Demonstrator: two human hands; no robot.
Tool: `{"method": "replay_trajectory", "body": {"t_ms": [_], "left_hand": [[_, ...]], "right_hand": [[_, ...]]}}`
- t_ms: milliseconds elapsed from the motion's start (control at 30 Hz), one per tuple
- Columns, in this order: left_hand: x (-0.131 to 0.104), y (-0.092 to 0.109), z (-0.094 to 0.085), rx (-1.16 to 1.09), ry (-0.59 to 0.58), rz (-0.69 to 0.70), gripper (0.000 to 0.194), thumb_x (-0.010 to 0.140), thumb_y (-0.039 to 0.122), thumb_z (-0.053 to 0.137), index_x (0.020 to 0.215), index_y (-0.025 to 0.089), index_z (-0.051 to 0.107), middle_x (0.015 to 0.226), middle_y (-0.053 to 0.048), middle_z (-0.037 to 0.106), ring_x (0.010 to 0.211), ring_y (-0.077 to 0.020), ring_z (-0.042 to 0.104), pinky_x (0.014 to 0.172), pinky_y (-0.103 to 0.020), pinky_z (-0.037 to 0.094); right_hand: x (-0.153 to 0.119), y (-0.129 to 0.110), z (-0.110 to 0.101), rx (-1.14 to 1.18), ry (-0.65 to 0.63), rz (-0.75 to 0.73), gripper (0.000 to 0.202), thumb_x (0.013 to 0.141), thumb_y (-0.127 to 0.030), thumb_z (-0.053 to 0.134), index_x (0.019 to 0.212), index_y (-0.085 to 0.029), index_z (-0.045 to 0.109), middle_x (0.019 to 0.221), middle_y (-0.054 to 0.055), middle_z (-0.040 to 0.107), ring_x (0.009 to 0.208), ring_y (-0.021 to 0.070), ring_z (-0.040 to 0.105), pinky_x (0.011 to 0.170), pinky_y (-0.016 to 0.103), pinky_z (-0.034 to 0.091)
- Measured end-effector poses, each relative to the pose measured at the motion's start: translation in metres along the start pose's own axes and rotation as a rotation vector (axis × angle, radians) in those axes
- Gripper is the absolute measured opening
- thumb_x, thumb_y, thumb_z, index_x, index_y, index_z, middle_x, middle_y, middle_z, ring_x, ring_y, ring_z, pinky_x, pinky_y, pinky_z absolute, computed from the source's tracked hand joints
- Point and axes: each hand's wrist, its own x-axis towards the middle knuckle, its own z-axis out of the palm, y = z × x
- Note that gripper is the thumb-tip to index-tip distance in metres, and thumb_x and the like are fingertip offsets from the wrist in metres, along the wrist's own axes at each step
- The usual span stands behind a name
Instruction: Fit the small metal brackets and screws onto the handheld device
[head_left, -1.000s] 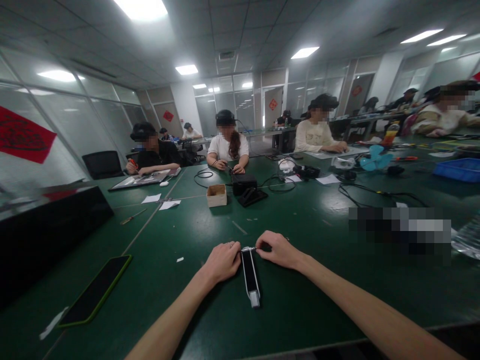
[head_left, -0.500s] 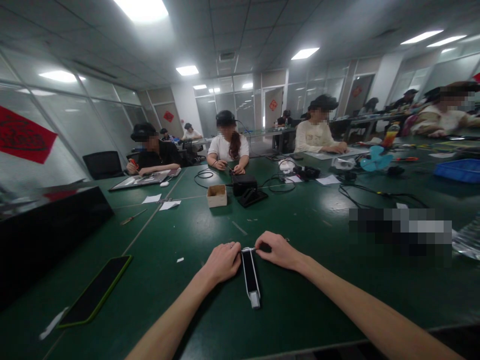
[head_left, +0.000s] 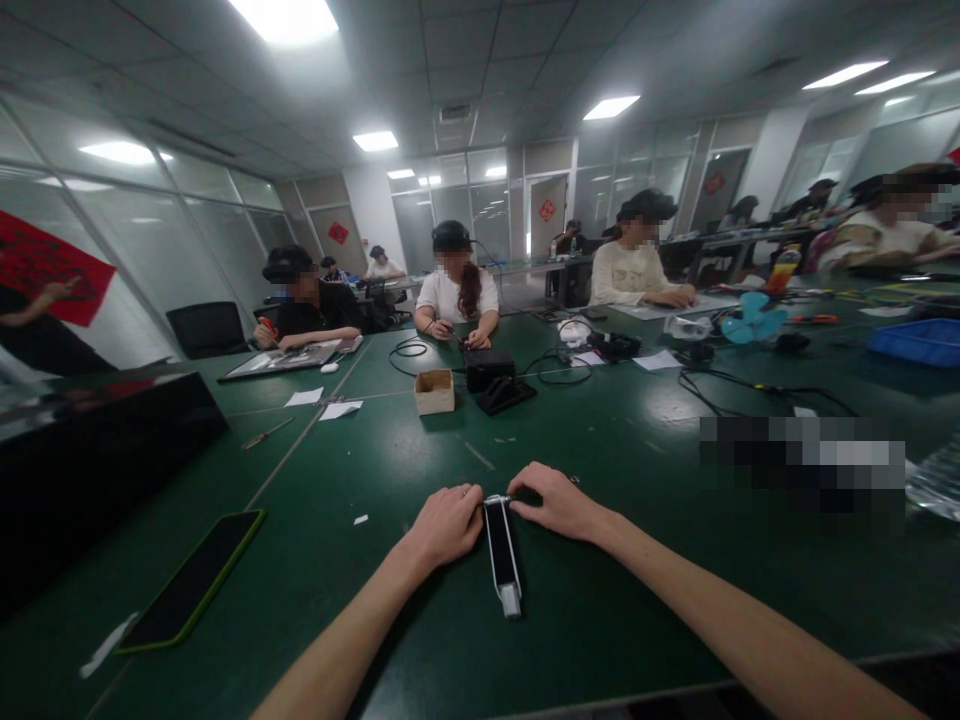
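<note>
A long, narrow device [head_left: 501,550] with a black middle, white edges and a silvery near end lies on the green table between my hands. My left hand [head_left: 447,525] is closed, its curled fingers against the left side of the device's far end. From the other side, my right hand [head_left: 553,502] pinches at a small metallic piece at that same far end. Too little of this piece shows to name it, since the fingertips cover it. A small metal bit [head_left: 574,480] lies just beyond my right hand.
A green-edged phone [head_left: 191,582] lies left, near a large black panel [head_left: 97,480]. Ahead are a small cardboard box [head_left: 434,392], a black box [head_left: 489,368] and cables. A screwdriver [head_left: 268,434] lies far left; a blue tray [head_left: 916,343] stands right. Several people sit across the table.
My hands and the device have stayed almost in place. At the far left, a person in dark clothes has come into view by the red wall hanging.
</note>
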Motion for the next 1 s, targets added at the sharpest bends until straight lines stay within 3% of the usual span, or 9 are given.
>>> {"method": "replay_trajectory", "body": {"t_ms": [1000], "left_hand": [[0.0006,-0.0011,0.0015,-0.010,0.012,0.010,0.012,0.091,0.021,0.035,0.089,0.019,0.047,0.087,-0.004,0.060,0.076,-0.0178,0.057,0.068,-0.029,0.043]], "right_hand": [[0.0017,0.0004,0.0032,-0.045,-0.005,-0.013,0.012,0.086,-0.027,0.056,0.092,-0.019,0.062,0.092,0.004,0.063,0.087,0.0167,0.056,0.080,0.032,0.045]]}}
